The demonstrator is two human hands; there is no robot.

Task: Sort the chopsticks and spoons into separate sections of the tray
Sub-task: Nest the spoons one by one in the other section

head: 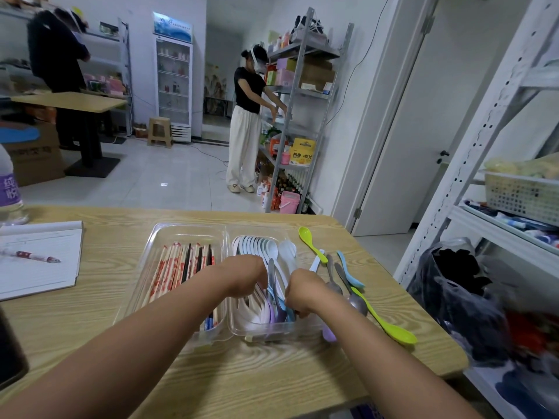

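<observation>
White walls, pale tiled floor [169, 176], metal shelving [302, 95], a glass-door fridge [174, 83] and a white door [423, 131].

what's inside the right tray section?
Right section: white spoons stacked at the far end, plus purple and blue ones nearer. Both hands reach in, covering the middle; what their fingers hold is hidden.
</observation>
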